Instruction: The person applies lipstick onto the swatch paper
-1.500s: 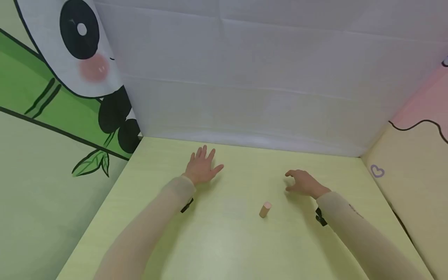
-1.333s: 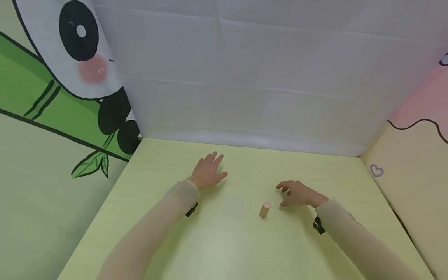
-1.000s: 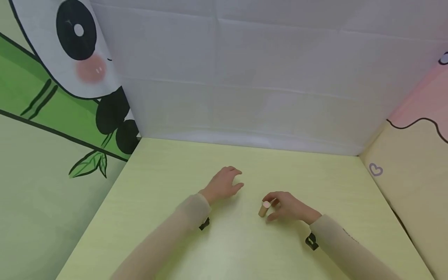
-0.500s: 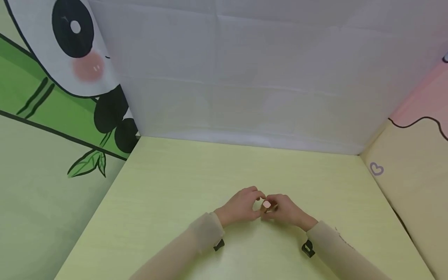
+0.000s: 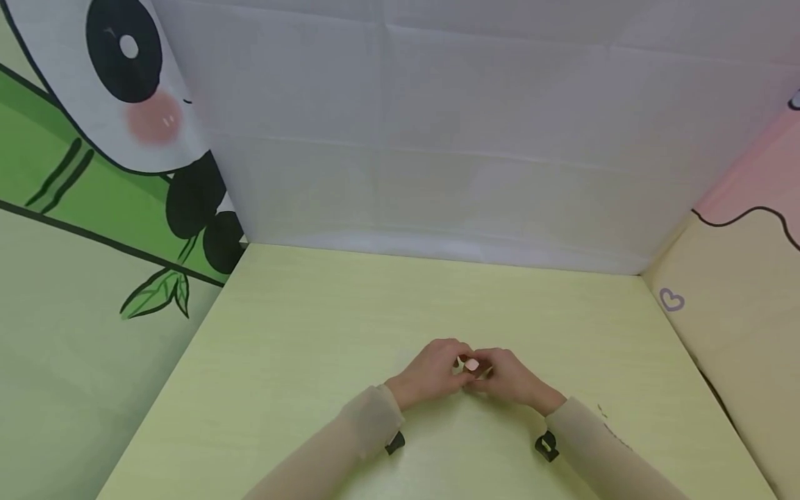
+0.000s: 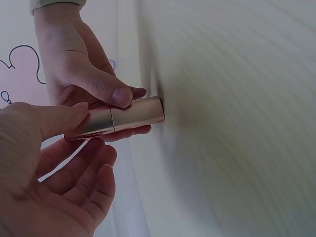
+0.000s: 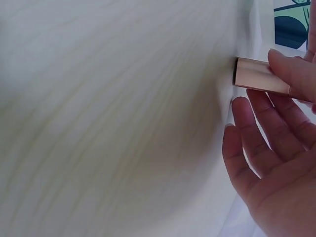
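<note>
A rose-gold lipstick tube (image 5: 471, 364) stands between both hands, near the middle of the table in the head view. My left hand (image 5: 431, 371) pinches its upper part between thumb and fingers. Lower down, my right hand (image 5: 512, 378) grips the same tube from the other side. In the left wrist view the lipstick (image 6: 133, 114) shows a thin seam around its middle, with one thumb on either side of it. The right wrist view shows the tube's lower end (image 7: 259, 76) close to the tabletop; its upper end is hidden there by the fingers.
The pale yellow table (image 5: 325, 305) runs back to a white sheet wall (image 5: 437, 153). A panda-and-bamboo print (image 5: 144, 125) covers the left wall, and a cream and pink panel (image 5: 737, 312) borders the right side. Black straps show at both wrists.
The right hand moved left and forward-down to the lipstick and took hold of it. The left hand came across from the left and now pinches its top. The view shifted slightly.
</note>
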`<state>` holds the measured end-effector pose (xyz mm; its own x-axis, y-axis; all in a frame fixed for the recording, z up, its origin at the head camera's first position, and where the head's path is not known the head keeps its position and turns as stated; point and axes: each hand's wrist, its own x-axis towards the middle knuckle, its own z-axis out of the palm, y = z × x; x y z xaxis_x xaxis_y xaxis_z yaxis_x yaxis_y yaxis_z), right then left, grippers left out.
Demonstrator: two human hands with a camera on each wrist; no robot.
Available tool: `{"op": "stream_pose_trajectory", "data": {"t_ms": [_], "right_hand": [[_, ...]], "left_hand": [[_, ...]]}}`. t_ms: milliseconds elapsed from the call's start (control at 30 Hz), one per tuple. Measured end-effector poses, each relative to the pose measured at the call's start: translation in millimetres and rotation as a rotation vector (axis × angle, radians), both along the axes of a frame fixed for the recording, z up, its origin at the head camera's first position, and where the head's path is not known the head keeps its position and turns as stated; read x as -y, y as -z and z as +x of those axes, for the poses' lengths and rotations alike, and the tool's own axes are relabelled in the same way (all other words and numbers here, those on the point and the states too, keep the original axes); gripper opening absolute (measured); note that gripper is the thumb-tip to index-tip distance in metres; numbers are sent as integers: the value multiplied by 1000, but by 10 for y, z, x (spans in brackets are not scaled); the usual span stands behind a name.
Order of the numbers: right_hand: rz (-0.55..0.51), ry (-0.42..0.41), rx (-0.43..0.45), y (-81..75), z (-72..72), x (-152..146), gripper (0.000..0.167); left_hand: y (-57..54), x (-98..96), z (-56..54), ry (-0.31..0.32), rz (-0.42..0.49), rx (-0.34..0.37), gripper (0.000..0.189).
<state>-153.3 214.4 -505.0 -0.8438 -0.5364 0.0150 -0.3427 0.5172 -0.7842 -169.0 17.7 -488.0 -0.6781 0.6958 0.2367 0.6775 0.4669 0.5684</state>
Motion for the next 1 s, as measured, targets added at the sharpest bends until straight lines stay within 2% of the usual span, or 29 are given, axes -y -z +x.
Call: {"op": "stream_pose_trajectory", "data": {"t_ms": [300, 600, 1000], "right_hand": [[-1, -2, -22, 5, -29, -35, 20], [-3, 0, 4, 8, -36, -62, 25], [-33, -5, -26, 57, -35, -66, 19]], "left_hand": [[6, -40, -31, -9, 36, 37, 17], [24, -75, -40, -23, 49, 57, 17], [15, -67, -44, 10, 79, 61, 17]]}}
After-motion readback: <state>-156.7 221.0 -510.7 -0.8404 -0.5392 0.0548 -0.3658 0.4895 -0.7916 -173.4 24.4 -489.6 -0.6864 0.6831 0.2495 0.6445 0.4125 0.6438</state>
